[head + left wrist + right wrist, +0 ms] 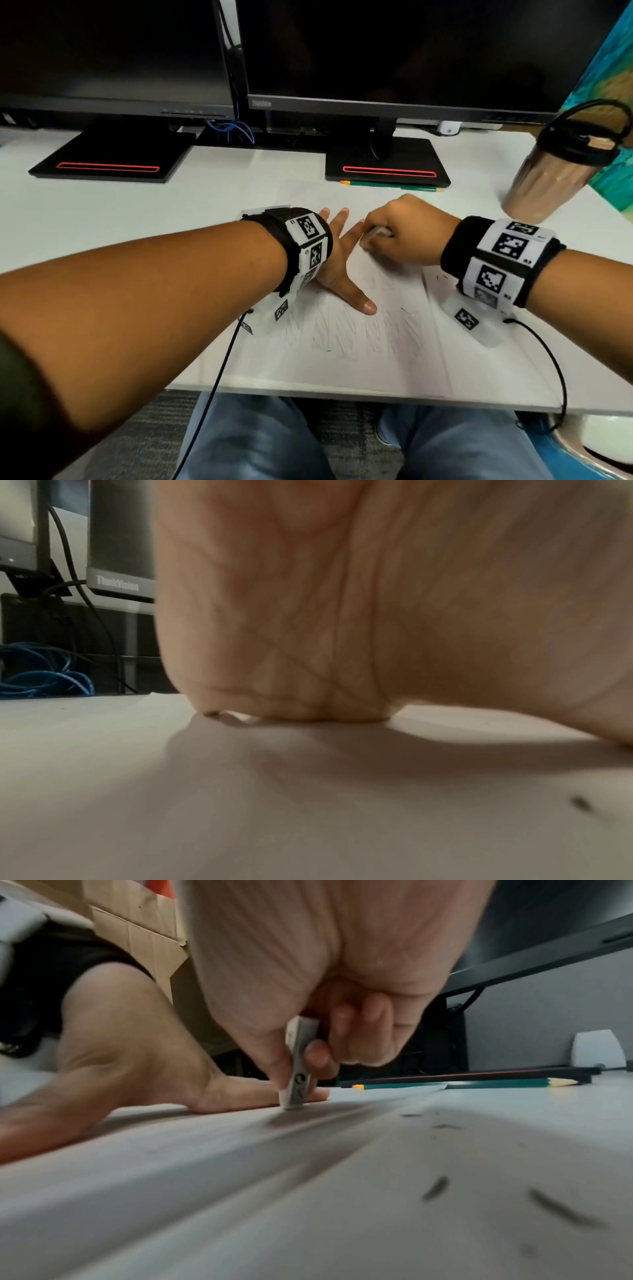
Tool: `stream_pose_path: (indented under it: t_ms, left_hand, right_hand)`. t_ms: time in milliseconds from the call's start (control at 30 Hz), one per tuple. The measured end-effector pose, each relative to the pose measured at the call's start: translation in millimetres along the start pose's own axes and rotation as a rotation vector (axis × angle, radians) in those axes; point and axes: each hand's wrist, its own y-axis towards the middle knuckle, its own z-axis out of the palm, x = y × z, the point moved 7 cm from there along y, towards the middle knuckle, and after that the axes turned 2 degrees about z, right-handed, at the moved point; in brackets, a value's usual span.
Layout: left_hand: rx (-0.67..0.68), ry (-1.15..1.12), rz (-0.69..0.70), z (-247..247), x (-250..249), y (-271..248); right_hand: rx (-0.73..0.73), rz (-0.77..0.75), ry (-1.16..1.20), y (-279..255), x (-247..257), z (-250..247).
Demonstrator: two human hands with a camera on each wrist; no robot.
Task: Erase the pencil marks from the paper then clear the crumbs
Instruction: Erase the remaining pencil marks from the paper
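Note:
A white sheet of paper [342, 363] lies on the desk with zigzag pencil marks [356, 334] near its front half. My left hand [337, 260] lies flat on the paper with fingers spread and straight, holding it down. My right hand [397, 229] pinches a small white eraser [298, 1066], its lower end touching the paper just right of the left index finger. Dark eraser crumbs [435, 1188] lie scattered on the paper near the right wrist. In the left wrist view only the palm [342, 601] pressed on the paper shows.
Two dark monitors on black stands [387, 164] stand at the back. A green pencil [394, 185] lies before the right stand. A metallic tumbler [551, 174] with a black lid stands at the right. Blue cables [229, 130] hang between the monitors.

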Motion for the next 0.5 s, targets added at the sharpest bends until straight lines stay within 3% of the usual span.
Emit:
stream_pose_path:
  t_ms: [100, 233, 367, 500]
  left_hand:
    - [-0.003, 0.018, 0.003, -0.8, -1.3, -0.2]
    - [-0.009, 0.017, -0.015, -1.3, 0.3, 1.0]
    - [-0.009, 0.013, -0.007, -0.6, 0.1, 2.6]
    - [-0.002, 0.009, -0.018, -1.3, 1.4, 2.0]
  right_hand:
    - [0.120, -0.077, 0.120, -10.5, 17.9, 8.6]
    - [0.002, 0.012, 0.034, -4.6, -0.8, -3.2]
    - [0.118, -0.097, 0.119, -15.2, 19.7, 7.1]
    - [0.016, -0.018, 0.071, -9.4, 5.6, -2.8]
